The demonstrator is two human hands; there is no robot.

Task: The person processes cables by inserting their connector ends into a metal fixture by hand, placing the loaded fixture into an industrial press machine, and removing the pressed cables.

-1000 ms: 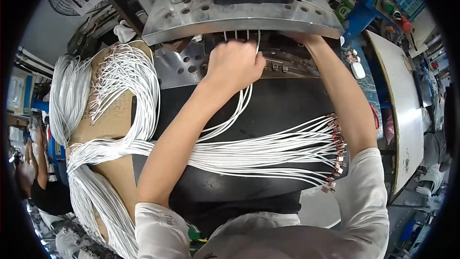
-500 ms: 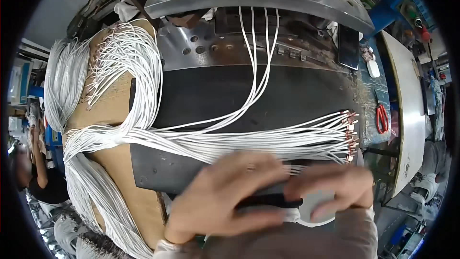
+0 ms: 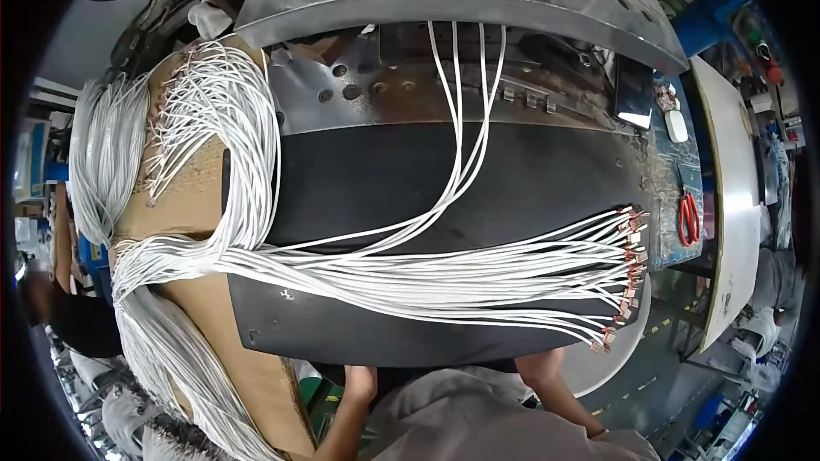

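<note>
White cables (image 3: 444, 277) fan across a black board (image 3: 547, 172), and their bare reddish-copper ends (image 3: 634, 256) lie at its right edge. Several single cables (image 3: 457, 119) curve away and run under the machine's steel bar. At the board's near edge is my left hand (image 3: 360, 382), its fingers hidden beneath the board. Farther right along that same edge, my right hand (image 3: 540, 367) also disappears under it. Whether either hand grips the board or anything below it does not show.
The steel bar (image 3: 478, 10) spans the far side. Cardboard (image 3: 184, 205) on the left carries more cable bundles (image 3: 248, 145). On the right are red-handled scissors (image 3: 688, 220), a dark phone (image 3: 633, 92) and a white device (image 3: 676, 126). Another person's arm (image 3: 61, 239) shows at far left.
Both hands have dropped from above the cables toward me, under the board's near edge. The near cables and their ends are now uncovered. The view has shifted slightly.
</note>
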